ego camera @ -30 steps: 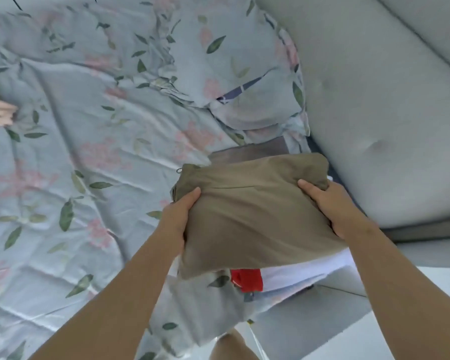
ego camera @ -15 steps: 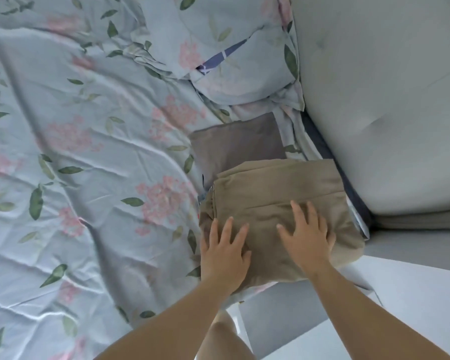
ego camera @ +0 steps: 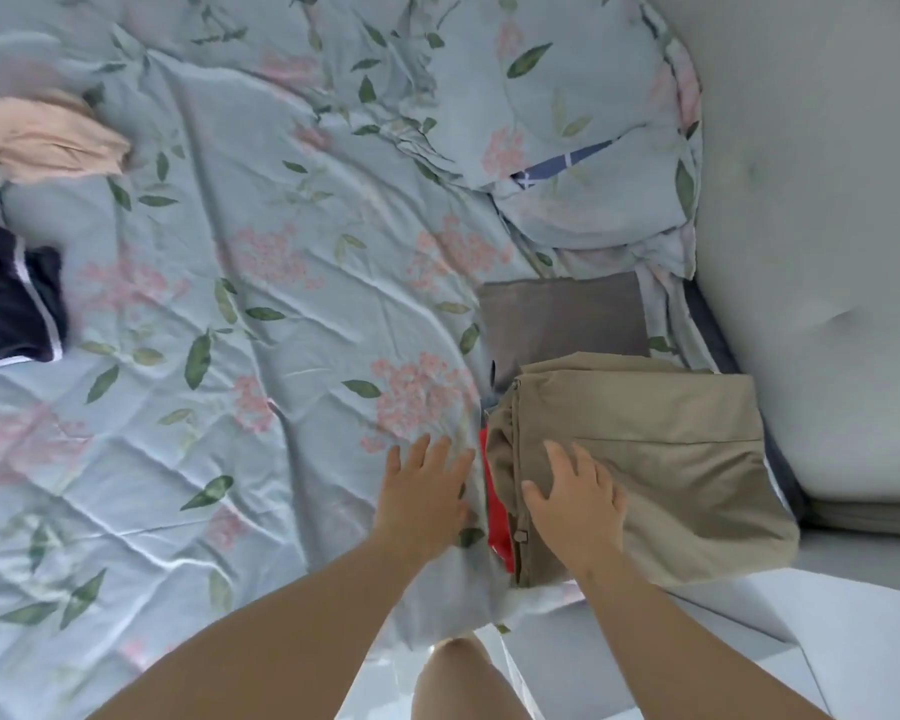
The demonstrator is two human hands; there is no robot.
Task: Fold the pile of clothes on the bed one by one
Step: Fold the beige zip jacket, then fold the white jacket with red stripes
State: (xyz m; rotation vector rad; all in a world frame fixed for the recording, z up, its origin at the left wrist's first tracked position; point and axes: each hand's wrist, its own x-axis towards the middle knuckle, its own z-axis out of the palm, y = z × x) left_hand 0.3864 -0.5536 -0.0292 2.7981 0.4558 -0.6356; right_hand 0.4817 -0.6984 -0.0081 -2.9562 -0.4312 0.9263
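A folded khaki garment [ego camera: 645, 459] lies at the near right corner of the bed [ego camera: 230, 262], on top of a small stack from which a red piece [ego camera: 497, 506] shows at the left edge. A person's right hand [ego camera: 575, 504] rests flat on the khaki cloth, its fingers [ego camera: 557, 457] straight and spread. The left hand [ego camera: 424, 491] lies on the floral sheet just beside the stack, fingers [ego camera: 418, 452] likewise spread and gripping nothing. Behind the stack sits a folded grey garment [ego camera: 562, 319], and beyond it a pillow [ego camera: 567, 122] against the padded grey headboard [ego camera: 811, 210].

This piece looks finished. The cloth appears soft, light and limp, apt to slump or slide off the stack if nudged sideways, so any shifting is best done with both hands under opposite edges.

Well apart, at the bed's far left, a peach garment [ego camera: 48, 142] and a navy garment [ego camera: 11, 309] lie loose and unfolded. Either looks light enough to lift with one hand, then spread flat by a pinch at two corners.
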